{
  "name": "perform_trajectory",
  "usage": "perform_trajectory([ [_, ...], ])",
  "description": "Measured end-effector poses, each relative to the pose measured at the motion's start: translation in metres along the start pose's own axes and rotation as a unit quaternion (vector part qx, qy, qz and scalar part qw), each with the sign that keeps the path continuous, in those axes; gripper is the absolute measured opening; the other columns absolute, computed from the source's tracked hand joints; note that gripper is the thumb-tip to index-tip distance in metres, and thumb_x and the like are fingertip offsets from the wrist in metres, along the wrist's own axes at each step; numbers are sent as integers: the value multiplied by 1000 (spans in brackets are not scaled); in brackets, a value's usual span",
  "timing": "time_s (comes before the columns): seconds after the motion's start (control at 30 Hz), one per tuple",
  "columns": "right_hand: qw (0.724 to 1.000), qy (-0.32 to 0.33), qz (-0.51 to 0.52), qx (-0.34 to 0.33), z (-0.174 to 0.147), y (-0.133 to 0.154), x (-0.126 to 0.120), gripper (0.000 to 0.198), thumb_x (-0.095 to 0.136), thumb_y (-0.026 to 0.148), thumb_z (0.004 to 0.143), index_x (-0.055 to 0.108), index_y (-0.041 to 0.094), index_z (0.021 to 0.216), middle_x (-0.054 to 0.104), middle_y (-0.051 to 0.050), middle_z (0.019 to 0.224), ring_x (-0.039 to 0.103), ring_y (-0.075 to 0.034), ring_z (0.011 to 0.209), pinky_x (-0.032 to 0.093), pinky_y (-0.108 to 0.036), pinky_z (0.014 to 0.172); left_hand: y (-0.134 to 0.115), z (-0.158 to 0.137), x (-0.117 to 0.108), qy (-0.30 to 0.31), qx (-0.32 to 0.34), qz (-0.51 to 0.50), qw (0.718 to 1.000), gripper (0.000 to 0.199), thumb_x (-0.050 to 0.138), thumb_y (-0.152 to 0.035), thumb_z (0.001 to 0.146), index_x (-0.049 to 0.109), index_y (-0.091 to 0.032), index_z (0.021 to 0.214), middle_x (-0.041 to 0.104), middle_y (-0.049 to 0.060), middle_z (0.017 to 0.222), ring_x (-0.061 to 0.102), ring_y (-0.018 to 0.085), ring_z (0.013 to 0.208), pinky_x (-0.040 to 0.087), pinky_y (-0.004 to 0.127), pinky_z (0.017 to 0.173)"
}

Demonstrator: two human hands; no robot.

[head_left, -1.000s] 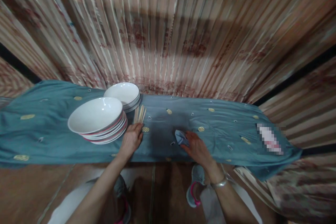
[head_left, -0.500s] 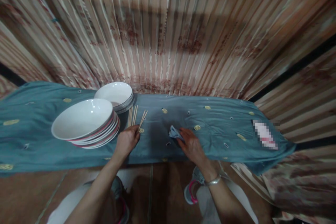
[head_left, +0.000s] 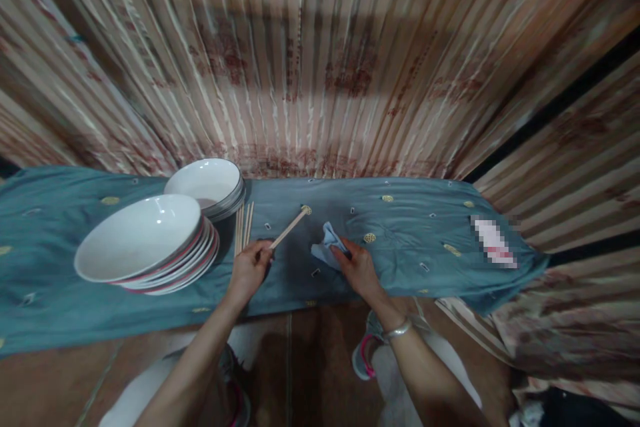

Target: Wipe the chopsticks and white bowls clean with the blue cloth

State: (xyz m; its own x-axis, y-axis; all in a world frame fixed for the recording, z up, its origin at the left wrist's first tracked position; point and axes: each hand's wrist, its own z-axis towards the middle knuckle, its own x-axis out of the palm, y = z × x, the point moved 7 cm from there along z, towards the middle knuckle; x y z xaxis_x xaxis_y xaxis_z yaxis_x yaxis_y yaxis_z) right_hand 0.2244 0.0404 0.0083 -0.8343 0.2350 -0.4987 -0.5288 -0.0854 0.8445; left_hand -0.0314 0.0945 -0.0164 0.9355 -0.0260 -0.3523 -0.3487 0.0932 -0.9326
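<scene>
Held chopsticks [head_left: 289, 228]: slim, pale, apparently wooden; seemingly a pair, exact count unclear. Location: above the teal-covered desk [head_left: 400, 270], near end in the left hand [head_left: 250, 268], far tips slanting away and to the right. Whether the tips touch the desk cannot be told. Expected handling: very light, stiff along the length, smooth enough to roll against each other; thin shafts could snap if bent hard. Best hold: a pinch near one end, leaving the shafts bare.

Cloth [head_left: 327, 245]: pale blue, crumpled, a loose flap spreading left. Location: in the right hand, just right of the chopstick tips and apart from them. Expected handling: soft, limp, light; best gathered between thumb and fingers.

Left hand: narrow, thumb and fingers closed about the chopsticks. Right hand [head_left: 361, 270]: narrow, pinching the cloth.

Adjacent stock: loose chopsticks [head_left: 248, 225], lying beside the left hand; large bowl stack [head_left: 143, 240] and smaller bowl stack [head_left: 206, 183], glossy, likely heavy and breakable, best lifted by the rims.
</scene>
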Motion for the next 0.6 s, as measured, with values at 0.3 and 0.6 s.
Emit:
perform_trajectory([
  [0.3, 924, -28, 336, 181, 15, -27, 24, 41, 65, 58, 73, 68, 18, 74, 62, 2, 61, 56, -15, 60, 45, -25, 57, -5, -26, 74, 70, -295, -395, 867, 28, 83, -25, 59, 66, -17, 80, 69, 0, 72, 59, 7, 59, 45, 16, 53],
  [0.6, 761, -79, 562, 314, 22, -38, 37, 16, 60, 33, 83, 68, 19, 86, 74, -2, 82, 68, -18, 76, 57, -30, 67, -17, -19, 93, 78, -287, -455, 840, 19, 79, -15, 64, 66, -16, 78, 67, -1, 74, 58, 5, 60, 47, 14, 55],
])
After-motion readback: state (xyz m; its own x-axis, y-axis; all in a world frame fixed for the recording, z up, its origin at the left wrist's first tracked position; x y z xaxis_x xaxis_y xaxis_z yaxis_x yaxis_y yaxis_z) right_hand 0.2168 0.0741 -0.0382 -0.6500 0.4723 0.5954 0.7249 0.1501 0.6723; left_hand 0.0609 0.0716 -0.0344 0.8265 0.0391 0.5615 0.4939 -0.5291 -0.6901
